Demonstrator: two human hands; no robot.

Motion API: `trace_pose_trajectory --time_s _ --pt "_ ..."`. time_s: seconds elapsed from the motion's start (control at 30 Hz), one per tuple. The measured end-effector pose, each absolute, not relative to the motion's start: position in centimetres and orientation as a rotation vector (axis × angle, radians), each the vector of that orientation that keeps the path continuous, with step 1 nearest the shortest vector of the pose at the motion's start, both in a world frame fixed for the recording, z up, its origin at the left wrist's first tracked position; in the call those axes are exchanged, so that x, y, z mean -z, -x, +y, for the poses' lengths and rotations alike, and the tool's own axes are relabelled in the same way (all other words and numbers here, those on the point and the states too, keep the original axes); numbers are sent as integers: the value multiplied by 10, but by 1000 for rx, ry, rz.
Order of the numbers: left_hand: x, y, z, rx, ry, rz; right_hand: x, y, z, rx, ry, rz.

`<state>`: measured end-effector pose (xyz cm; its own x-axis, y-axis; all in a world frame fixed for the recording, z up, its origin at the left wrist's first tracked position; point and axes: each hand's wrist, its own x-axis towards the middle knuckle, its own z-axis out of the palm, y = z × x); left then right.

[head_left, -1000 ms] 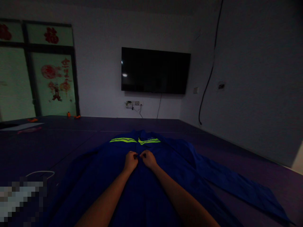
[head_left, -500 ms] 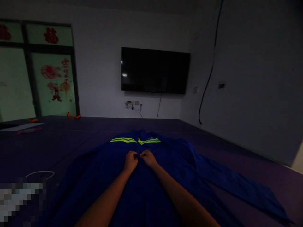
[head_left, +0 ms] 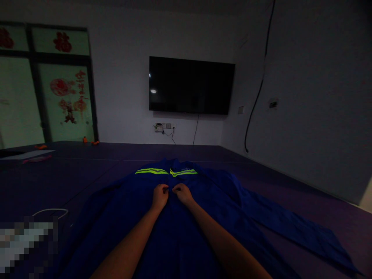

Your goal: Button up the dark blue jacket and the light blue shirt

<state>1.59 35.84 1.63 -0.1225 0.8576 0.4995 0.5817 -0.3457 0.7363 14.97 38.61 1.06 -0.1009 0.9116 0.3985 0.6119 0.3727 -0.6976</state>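
A blue work jacket (head_left: 212,201) with yellow-green reflective stripes across the chest lies spread out in front of me, one sleeve (head_left: 302,224) stretched to the right. My left hand (head_left: 161,195) and my right hand (head_left: 182,193) meet close together at the middle front edge, just below the stripes (head_left: 152,171). Both have their fingers pinched on the jacket's front edge. The small detail between the fingertips is too dark to make out.
A dark purple floor surface (head_left: 95,162) surrounds the jacket. At the lower left lies a pixelated object (head_left: 26,240) near a white loop of cord (head_left: 52,209). Small orange items (head_left: 95,143) sit by the glass door. A television (head_left: 192,85) hangs on the far wall.
Both hands stay at the jacket's front; the left fingers have curled slightly closer. The jacket lies as before, and the view has shifted very slightly.
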Motion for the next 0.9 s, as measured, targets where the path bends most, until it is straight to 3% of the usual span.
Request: trace_pose_trajectory --time_s 0.7,0.9 --pt "-21 -17 356 -1436 -1852 1622 -22 -152 372 -414 1333 -1763" --pt "-25 -14 350 -1426 -1823 1744 -29 -154 359 -179 1499 -1597"
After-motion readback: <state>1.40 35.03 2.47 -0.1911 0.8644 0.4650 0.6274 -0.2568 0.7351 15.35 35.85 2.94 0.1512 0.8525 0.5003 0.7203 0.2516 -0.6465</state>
